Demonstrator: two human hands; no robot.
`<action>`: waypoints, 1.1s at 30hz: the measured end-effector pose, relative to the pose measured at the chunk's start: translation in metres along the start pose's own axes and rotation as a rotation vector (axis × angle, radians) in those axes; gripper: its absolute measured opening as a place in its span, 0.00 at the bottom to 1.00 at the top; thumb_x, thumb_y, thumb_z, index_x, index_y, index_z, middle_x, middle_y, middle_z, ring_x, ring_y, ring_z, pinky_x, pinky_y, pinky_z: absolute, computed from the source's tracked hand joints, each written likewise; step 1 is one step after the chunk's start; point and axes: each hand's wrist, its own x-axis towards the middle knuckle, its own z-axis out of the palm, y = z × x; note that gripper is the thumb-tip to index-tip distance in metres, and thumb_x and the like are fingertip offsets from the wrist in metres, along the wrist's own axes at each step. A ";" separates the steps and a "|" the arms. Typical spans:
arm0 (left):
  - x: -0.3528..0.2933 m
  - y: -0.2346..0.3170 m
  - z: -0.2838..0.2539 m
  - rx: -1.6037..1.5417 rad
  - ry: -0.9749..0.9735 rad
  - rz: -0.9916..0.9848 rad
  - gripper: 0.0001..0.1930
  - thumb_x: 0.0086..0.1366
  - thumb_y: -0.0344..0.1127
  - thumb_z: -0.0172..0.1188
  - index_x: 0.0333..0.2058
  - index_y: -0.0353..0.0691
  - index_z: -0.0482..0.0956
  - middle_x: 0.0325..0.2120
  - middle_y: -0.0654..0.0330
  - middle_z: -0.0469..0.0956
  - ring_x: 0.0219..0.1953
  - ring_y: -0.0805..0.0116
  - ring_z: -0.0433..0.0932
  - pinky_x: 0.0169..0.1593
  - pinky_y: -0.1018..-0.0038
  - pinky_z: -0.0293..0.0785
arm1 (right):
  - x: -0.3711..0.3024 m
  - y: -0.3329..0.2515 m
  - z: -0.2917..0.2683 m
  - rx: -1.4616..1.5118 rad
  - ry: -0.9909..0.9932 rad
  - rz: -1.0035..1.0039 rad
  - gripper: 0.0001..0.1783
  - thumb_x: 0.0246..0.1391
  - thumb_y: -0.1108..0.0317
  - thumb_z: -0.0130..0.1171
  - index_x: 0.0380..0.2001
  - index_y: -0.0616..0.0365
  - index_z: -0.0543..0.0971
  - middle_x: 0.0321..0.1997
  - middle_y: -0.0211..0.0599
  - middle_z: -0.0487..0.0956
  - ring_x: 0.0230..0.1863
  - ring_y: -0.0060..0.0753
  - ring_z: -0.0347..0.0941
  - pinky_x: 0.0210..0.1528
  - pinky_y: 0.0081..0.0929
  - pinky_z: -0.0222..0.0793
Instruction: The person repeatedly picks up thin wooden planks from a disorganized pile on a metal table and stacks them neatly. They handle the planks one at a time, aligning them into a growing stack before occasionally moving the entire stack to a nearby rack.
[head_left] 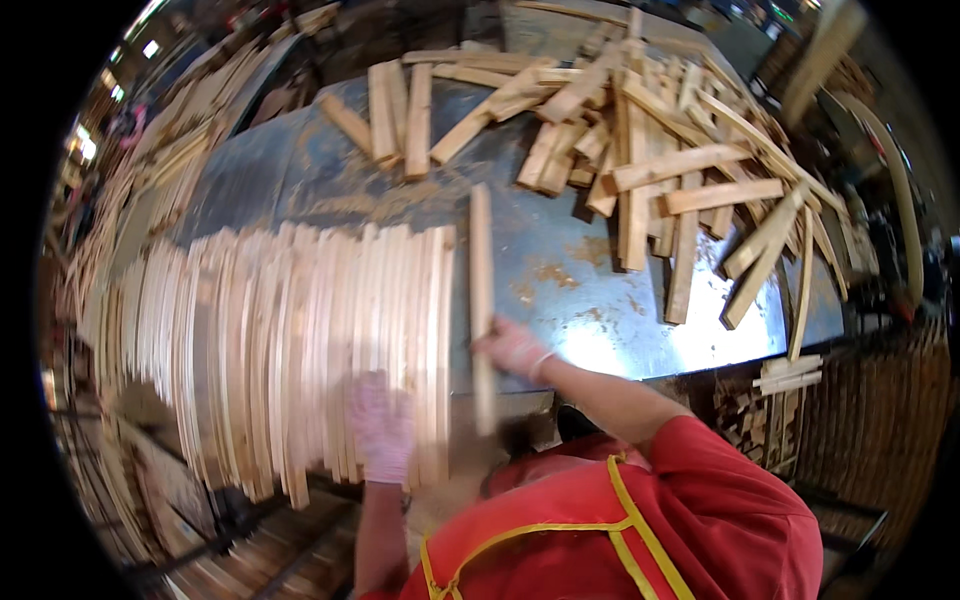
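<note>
Side by side on the left of the metal table lies a long row of pale wooden strips (pixel 290 350). My left hand (pixel 383 420), in a pinkish glove, rests flat on the near part of the row toward its right end, fingers stretched out. Just right of the row, a single wooden strip (pixel 482 270) stands apart with a narrow gap between. My right hand (pixel 512 348), gloved too, grips this strip near its lower half, with the fingers wrapped on its right side. Some motion blur softens both hands.
A loose heap of wooden pieces (pixel 640 150) covers the table's far right. Several short boards (pixel 400 110) lie at the far middle. Sawdust marks the metal tabletop (pixel 560 235). More long boards (pixel 200 130) are stacked beyond the left edge, and stacked wood (pixel 780 400) stands below at right.
</note>
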 end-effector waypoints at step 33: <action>0.056 0.285 0.122 -0.064 -0.525 -0.083 0.48 0.58 0.44 0.72 0.74 0.39 0.57 0.52 0.48 0.80 0.50 0.50 0.82 0.52 0.57 0.78 | 0.015 0.064 -0.431 -0.612 0.166 -0.109 0.47 0.59 0.43 0.66 0.77 0.43 0.62 0.50 0.53 0.86 0.49 0.57 0.84 0.53 0.46 0.78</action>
